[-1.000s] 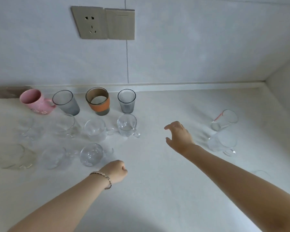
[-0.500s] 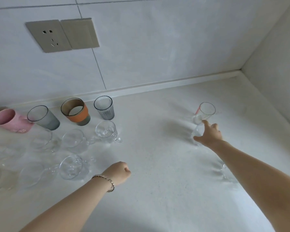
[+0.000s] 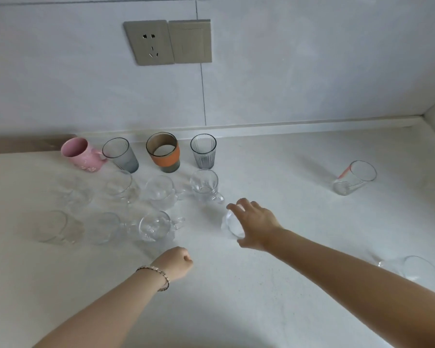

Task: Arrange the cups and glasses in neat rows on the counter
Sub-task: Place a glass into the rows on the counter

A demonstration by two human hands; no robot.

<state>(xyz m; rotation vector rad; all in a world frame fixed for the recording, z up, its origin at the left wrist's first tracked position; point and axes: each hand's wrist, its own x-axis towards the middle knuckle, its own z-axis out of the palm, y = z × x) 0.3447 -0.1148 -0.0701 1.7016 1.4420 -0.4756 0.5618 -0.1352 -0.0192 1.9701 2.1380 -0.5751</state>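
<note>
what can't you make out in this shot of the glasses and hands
Head view only:
- clear glass in the right hand: the fingers cover it, so any handle and contact with the counter are unclear.
- lower-right glass: the right forearm hides its near side.
- leftmost front glass: washed out against the white counter, outline vague.
- left hand: curled, palm hidden.
</note>
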